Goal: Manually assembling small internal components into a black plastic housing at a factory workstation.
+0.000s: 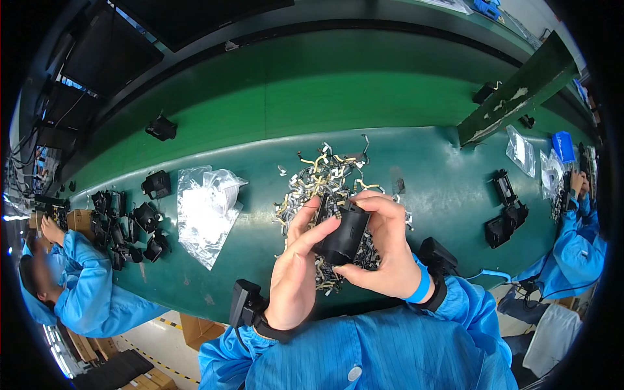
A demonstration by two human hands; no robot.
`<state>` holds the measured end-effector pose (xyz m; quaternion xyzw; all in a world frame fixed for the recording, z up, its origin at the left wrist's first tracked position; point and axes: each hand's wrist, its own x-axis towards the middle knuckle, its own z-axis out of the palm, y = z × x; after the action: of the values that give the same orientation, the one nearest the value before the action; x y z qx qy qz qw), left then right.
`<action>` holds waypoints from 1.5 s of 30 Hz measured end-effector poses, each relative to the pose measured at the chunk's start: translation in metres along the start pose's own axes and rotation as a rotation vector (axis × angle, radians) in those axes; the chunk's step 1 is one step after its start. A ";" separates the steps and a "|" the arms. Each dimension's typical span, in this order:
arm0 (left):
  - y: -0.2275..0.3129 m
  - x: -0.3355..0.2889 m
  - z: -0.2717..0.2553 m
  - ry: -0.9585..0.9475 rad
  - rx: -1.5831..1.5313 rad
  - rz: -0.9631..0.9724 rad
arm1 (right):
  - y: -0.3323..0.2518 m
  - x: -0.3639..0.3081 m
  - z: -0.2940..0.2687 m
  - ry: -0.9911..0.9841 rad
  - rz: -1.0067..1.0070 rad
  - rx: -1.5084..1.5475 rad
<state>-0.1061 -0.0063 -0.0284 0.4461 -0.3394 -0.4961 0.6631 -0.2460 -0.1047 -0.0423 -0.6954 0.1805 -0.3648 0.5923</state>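
Note:
Both hands hold a black plastic housing (346, 235) with a rounded side, in front of my chest. My right hand (389, 250) grips it from the right, fingers over the top and thumb under its lower edge. From the left, my left hand (296, 270) closes on its edge, the index fingertip pressed near the top. A narrow dark part by the left fingers is too small to name. Below and behind the housing lies a heap of short cable connectors (322, 172), yellow, white and black, partly hidden by my hands.
A clear plastic bag (208, 208) with white contents lies left of the heap. Several black housings (133, 227) sit farther left, and more black parts (506, 221) at right. A green post (520, 91) rises at the far right. Co-workers in blue sit at both sides.

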 end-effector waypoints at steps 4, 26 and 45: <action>0.009 0.001 0.003 -0.053 -0.048 -0.017 | -0.001 0.002 -0.003 0.048 -0.029 -0.117; -0.004 0.000 0.021 0.226 -0.094 -0.083 | -0.010 0.004 0.004 -0.070 -0.166 -0.493; -0.001 -0.003 0.011 0.106 0.090 -0.004 | -0.056 0.044 -0.038 -0.219 0.154 -0.393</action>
<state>-0.1168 -0.0061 -0.0255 0.5019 -0.3247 -0.4573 0.6584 -0.2542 -0.1485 0.0254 -0.8170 0.2350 -0.1988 0.4877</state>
